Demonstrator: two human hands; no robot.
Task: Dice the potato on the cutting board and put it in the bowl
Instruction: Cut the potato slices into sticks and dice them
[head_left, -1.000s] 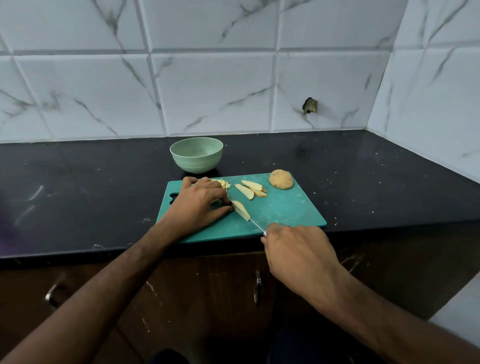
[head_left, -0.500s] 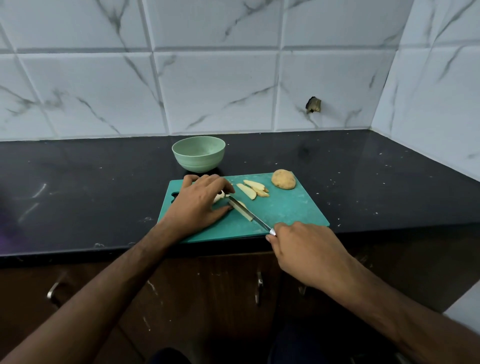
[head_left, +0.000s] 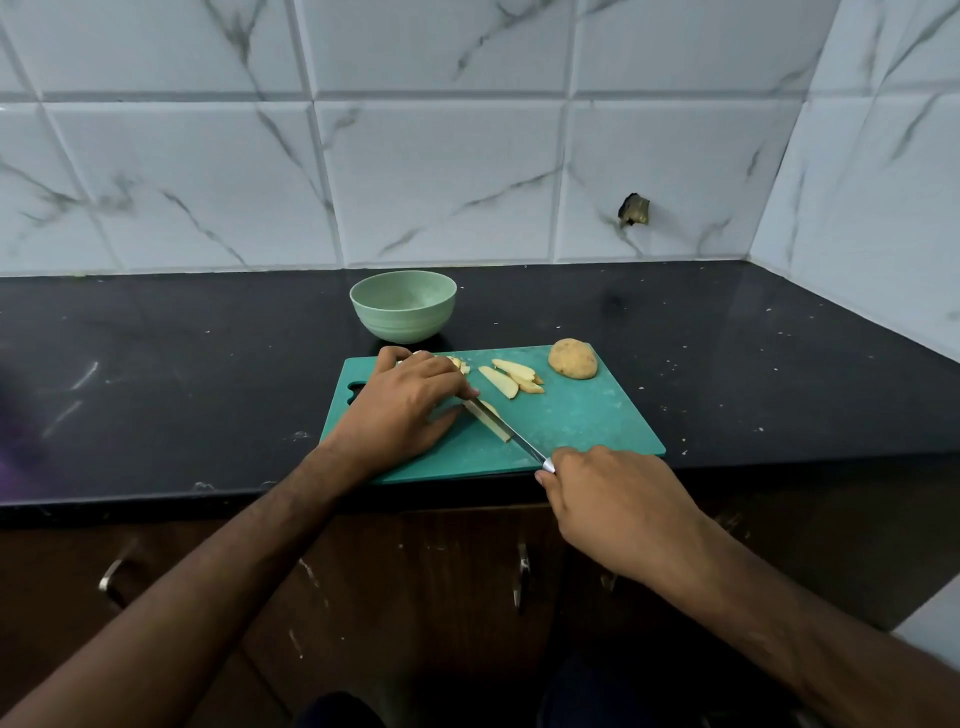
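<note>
The left hand (head_left: 402, 402) held a potato strip (head_left: 493, 423) down with curled fingers. The right hand (head_left: 615, 506) gripped the knife (head_left: 506, 434), its blade right beside the left fingers.

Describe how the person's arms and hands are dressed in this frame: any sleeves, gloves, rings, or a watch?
Both forearms are bare as far as the frame shows; no sleeve reaches into view on either side. The left hand and the right hand wear no gloves. No ring, watch or bracelet shows on the visible backs of the hands or wrists. Their undersides are hidden from this head camera.
</note>
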